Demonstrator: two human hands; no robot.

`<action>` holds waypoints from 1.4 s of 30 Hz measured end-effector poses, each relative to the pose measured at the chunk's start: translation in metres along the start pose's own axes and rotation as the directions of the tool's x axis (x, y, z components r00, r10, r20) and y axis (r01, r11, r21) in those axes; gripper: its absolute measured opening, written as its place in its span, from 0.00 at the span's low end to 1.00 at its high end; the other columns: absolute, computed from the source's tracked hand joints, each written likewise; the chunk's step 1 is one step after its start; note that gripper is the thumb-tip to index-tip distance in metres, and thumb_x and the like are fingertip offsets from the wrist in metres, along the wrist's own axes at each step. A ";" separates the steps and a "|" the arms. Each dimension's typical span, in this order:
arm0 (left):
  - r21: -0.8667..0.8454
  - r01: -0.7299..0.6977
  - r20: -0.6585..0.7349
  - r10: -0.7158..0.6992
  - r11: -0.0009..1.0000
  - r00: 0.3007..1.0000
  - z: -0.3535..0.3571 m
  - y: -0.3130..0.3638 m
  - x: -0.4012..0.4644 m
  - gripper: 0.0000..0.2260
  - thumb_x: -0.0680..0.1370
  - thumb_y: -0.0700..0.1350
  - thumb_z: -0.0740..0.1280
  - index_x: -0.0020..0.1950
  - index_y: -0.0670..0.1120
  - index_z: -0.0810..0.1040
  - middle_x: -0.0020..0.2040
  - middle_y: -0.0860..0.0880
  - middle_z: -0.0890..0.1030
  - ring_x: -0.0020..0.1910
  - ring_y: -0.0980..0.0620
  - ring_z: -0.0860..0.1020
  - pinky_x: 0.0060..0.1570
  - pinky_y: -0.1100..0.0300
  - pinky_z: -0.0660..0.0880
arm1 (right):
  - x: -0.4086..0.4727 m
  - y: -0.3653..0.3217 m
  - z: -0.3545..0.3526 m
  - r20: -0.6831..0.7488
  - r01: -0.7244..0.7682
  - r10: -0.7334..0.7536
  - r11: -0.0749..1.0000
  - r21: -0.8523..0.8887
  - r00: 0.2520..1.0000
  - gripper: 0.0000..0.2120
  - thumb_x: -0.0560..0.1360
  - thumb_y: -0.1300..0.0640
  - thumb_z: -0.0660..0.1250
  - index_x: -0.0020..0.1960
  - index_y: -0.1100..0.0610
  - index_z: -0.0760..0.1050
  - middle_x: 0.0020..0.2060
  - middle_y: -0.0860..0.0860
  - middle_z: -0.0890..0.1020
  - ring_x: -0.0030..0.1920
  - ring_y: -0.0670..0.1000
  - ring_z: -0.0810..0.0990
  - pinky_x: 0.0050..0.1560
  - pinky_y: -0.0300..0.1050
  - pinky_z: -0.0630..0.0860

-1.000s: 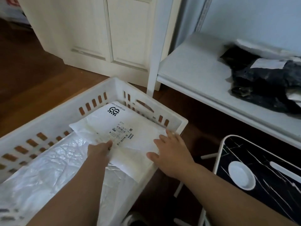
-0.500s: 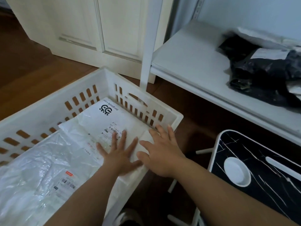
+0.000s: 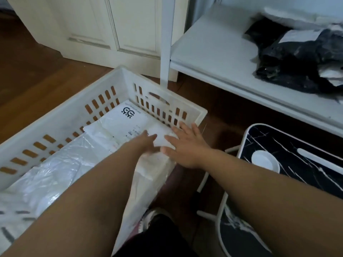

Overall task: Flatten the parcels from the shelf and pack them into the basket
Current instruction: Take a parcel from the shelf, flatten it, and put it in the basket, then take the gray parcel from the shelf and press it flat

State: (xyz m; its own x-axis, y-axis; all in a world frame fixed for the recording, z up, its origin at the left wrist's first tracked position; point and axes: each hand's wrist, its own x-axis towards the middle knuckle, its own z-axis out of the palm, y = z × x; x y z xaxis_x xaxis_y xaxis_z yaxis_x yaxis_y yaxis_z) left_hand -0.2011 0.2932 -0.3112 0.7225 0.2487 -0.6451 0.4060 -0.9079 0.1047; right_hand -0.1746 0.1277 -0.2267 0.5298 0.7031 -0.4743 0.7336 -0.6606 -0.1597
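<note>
With the white mailer [image 3: 133, 125] flat in the basket's [image 3: 61, 125] far right corner, long axis toward the logo end: left hand [image 3: 143, 143] and right hand [image 3: 187, 145] spread flat on its near end (gripping nothing), black parcels [image 3: 297, 58] nearer the right.

White basket [image 3: 61, 115], white parcel [image 3: 130, 123], black parcels [image 3: 297, 58], black white-veined table [image 3: 289, 145].

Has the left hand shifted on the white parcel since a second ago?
Yes. The left hand slid along the white parcel toward the basket's slotted end wall, closing on the right hand.
</note>
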 end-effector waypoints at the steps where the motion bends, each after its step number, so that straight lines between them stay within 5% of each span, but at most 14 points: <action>1: -0.011 -0.004 -0.058 0.004 1.000 0.998 -0.014 0.005 -0.011 0.33 0.79 0.61 0.59 0.79 0.52 0.50 0.79 0.44 0.49 0.76 0.40 0.54 0.73 0.43 0.57 | -0.005 0.002 -0.002 -0.013 0.005 -0.005 1.000 0.009 1.000 0.30 0.81 0.37 0.44 0.79 0.48 0.49 0.79 0.52 0.43 0.76 0.53 0.34 0.73 0.55 0.30; 5: -0.031 -0.101 -0.337 0.085 0.994 0.938 -0.066 0.036 -0.044 0.27 0.80 0.55 0.61 0.76 0.47 0.60 0.75 0.44 0.63 0.72 0.43 0.65 0.68 0.47 0.66 | -0.045 0.030 -0.017 -0.087 -0.042 0.060 0.980 0.194 0.994 0.31 0.81 0.41 0.52 0.79 0.53 0.49 0.79 0.51 0.45 0.78 0.51 0.41 0.75 0.50 0.44; 9: 0.025 -0.230 -0.454 0.217 0.973 0.864 -0.102 0.094 -0.075 0.23 0.81 0.52 0.60 0.73 0.44 0.65 0.70 0.42 0.70 0.68 0.43 0.70 0.63 0.50 0.69 | -0.108 0.086 -0.008 -0.063 -0.261 0.294 0.914 0.310 0.954 0.32 0.80 0.40 0.55 0.79 0.54 0.53 0.79 0.52 0.49 0.77 0.52 0.52 0.74 0.46 0.53; 16: 0.167 -0.456 -0.432 0.481 0.874 0.763 -0.118 0.224 -0.121 0.24 0.80 0.54 0.61 0.74 0.48 0.64 0.72 0.47 0.68 0.71 0.47 0.67 0.69 0.55 0.64 | -0.249 0.190 0.028 0.026 -0.600 0.636 0.714 0.362 0.772 0.31 0.80 0.41 0.56 0.77 0.56 0.58 0.77 0.56 0.54 0.76 0.56 0.57 0.74 0.47 0.57; 22: 0.242 -0.606 -0.384 0.648 0.758 0.657 -0.107 0.344 -0.139 0.24 0.80 0.54 0.61 0.75 0.50 0.63 0.77 0.50 0.60 0.74 0.51 0.62 0.71 0.57 0.60 | -0.337 0.266 0.037 -0.132 -0.685 0.813 0.555 0.471 0.568 0.29 0.80 0.41 0.57 0.76 0.55 0.61 0.78 0.53 0.51 0.76 0.54 0.55 0.73 0.49 0.60; 28: 0.275 -0.650 -0.290 0.706 0.708 0.646 -0.091 0.430 -0.135 0.25 0.80 0.55 0.60 0.76 0.51 0.61 0.79 0.52 0.51 0.75 0.51 0.58 0.71 0.57 0.61 | -0.372 0.334 0.011 -0.337 -0.785 0.853 0.507 0.356 0.398 0.27 0.80 0.43 0.59 0.75 0.53 0.62 0.77 0.55 0.50 0.77 0.56 0.47 0.70 0.53 0.62; 33: 0.332 -0.600 -0.237 0.680 0.727 0.693 -0.066 0.452 -0.112 0.24 0.80 0.57 0.59 0.74 0.51 0.65 0.79 0.49 0.53 0.76 0.49 0.56 0.72 0.54 0.60 | -0.361 0.373 -0.009 -0.442 -0.793 0.823 0.516 0.323 0.356 0.25 0.77 0.44 0.64 0.72 0.45 0.65 0.75 0.54 0.50 0.76 0.59 0.46 0.71 0.56 0.60; 37: 0.367 -0.586 -0.274 0.686 0.723 0.674 -0.057 0.451 -0.105 0.23 0.80 0.58 0.59 0.72 0.50 0.69 0.78 0.48 0.54 0.76 0.50 0.55 0.73 0.55 0.59 | -0.345 0.405 -0.023 -0.431 -0.775 0.806 0.554 0.305 0.406 0.27 0.78 0.49 0.64 0.75 0.44 0.60 0.78 0.49 0.46 0.77 0.60 0.40 0.73 0.62 0.51; 39: 0.366 -0.589 -0.304 0.690 0.721 0.657 -0.057 0.451 -0.103 0.23 0.80 0.57 0.59 0.72 0.50 0.69 0.78 0.49 0.55 0.76 0.51 0.56 0.73 0.56 0.58 | -0.341 0.413 -0.028 -0.472 -0.767 0.804 0.545 0.339 0.362 0.27 0.79 0.54 0.62 0.75 0.51 0.59 0.76 0.50 0.56 0.76 0.57 0.50 0.73 0.60 0.55; 42: 0.282 -0.612 -0.341 0.673 0.739 0.656 -0.059 0.450 -0.106 0.21 0.80 0.56 0.60 0.70 0.51 0.71 0.77 0.50 0.59 0.75 0.52 0.60 0.71 0.58 0.60 | -0.348 0.407 -0.024 -0.686 -0.684 0.717 0.561 0.466 0.122 0.16 0.76 0.61 0.64 0.63 0.64 0.74 0.62 0.57 0.75 0.59 0.62 0.75 0.59 0.58 0.71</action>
State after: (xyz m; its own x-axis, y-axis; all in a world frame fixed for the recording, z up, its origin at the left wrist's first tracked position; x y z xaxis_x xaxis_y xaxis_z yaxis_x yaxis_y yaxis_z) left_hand -0.0620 -0.1216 -0.1516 0.9382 -0.3327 -0.0951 -0.2994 -0.9184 0.2588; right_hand -0.0505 -0.3797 -0.1061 0.8828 -0.2075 0.4213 -0.1487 -0.9745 -0.1683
